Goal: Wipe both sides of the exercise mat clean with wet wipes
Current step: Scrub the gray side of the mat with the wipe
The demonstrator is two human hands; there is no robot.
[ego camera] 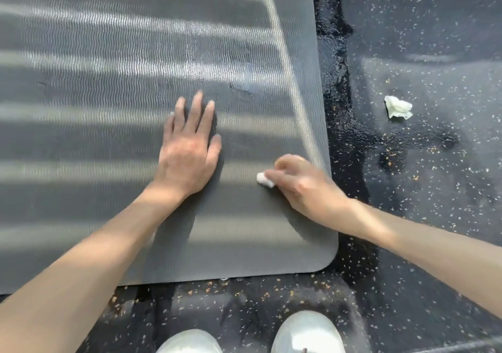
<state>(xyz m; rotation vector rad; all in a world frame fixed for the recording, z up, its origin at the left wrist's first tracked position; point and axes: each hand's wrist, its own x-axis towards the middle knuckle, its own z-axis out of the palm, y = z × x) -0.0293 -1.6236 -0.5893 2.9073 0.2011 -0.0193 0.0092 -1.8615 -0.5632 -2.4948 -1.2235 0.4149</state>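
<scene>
Right hand (301, 184): curled, pinching small white wadded wet wipe (265, 180) against dark grey ribbed foam exercise mat (108, 86), near its right edge. Left hand (190, 148): flat, fingers straight, bracing mat just beside. Bulk of mat lying leftward and ahead, probably long axis leftward.
</scene>
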